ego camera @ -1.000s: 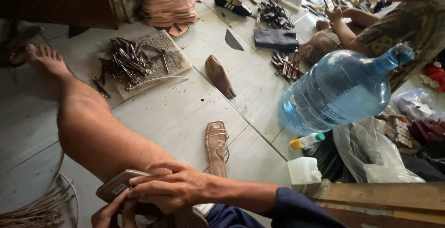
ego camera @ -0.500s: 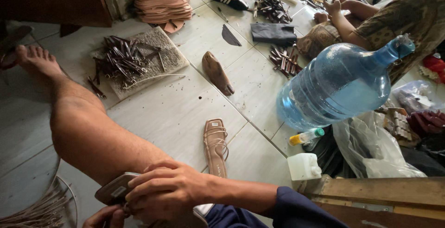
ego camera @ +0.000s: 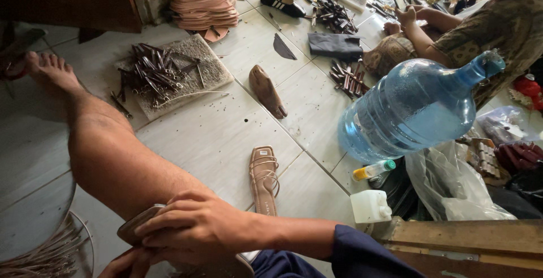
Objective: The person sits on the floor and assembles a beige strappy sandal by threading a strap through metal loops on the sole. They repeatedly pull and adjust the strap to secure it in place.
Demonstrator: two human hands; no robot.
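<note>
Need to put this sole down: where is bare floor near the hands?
Bare tile lies between the leg, the strappy sandal and the mat of metal pieces. More between the wooden last and water jug. Crowded right of the jug and along the top.

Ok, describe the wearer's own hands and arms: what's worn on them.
Both hands are bare: no gloves or rings visible. The right hand has a bare forearm and a dark navy sleeve pushed up near the elbow. Only part of the left hand shows at the bottom edge, its arm out of view.
</note>
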